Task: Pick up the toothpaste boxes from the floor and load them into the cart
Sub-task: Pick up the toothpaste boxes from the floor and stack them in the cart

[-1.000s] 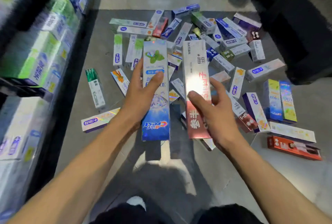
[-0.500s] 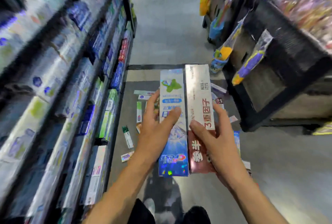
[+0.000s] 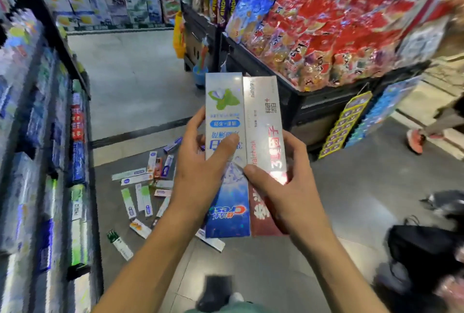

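My left hand (image 3: 198,174) grips a long blue-and-silver Crest toothpaste box (image 3: 226,116), thumb across its front. Pressed against it on the right is a silver-and-red toothpaste box (image 3: 262,111), held by my right hand (image 3: 283,187) with the thumb on its front and fingers curled round its right edge. Both boxes stand upright side by side at chest height. Several more toothpaste boxes (image 3: 140,194) lie scattered on the grey floor below and to the left. No cart is recognisable in view.
Shelves of toothpaste (image 3: 50,162) line the left side. A black display bin of red snack bags (image 3: 326,44) stands at the right. Another person's foot in a red shoe (image 3: 415,140) is at the far right. A blurred dark object (image 3: 426,250) sits low right.
I have risen from the floor pile with both boxes in hand, and the view has swung up and to the right. The boxes have come together side by side.
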